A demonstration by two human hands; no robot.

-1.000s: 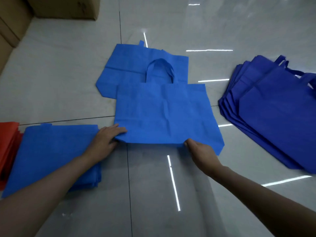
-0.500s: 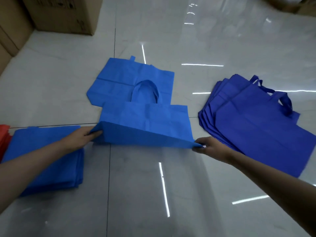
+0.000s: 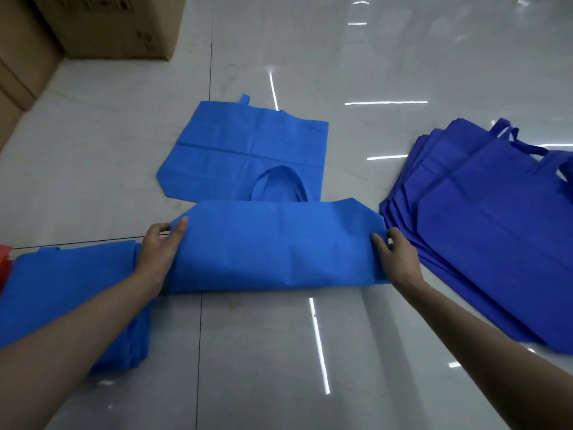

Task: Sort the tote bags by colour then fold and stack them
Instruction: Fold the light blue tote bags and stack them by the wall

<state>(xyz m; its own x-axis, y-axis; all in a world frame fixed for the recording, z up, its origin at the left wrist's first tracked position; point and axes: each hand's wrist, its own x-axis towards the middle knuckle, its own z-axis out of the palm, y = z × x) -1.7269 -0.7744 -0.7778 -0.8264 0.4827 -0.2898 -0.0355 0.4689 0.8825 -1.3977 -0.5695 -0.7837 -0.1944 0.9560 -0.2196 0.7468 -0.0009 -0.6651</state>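
While the pale tiled floor spreads under everything, a fanned stack of dark blue tote bags lies at the right and a folded stack of lighter blue bags at the left. Between them sits a blue bag, doubled over, overlapping a flat blue bag behind it. The left hand and right hand each pinch one end of its turned-over layer.

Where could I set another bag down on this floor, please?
Bare floor lies between the two forearms, nearer than the half-folded bag, and between the flat bag and the cardboard boxes. It is crowded where the right hand borders the dark blue pile and the left hand the light blue stack.
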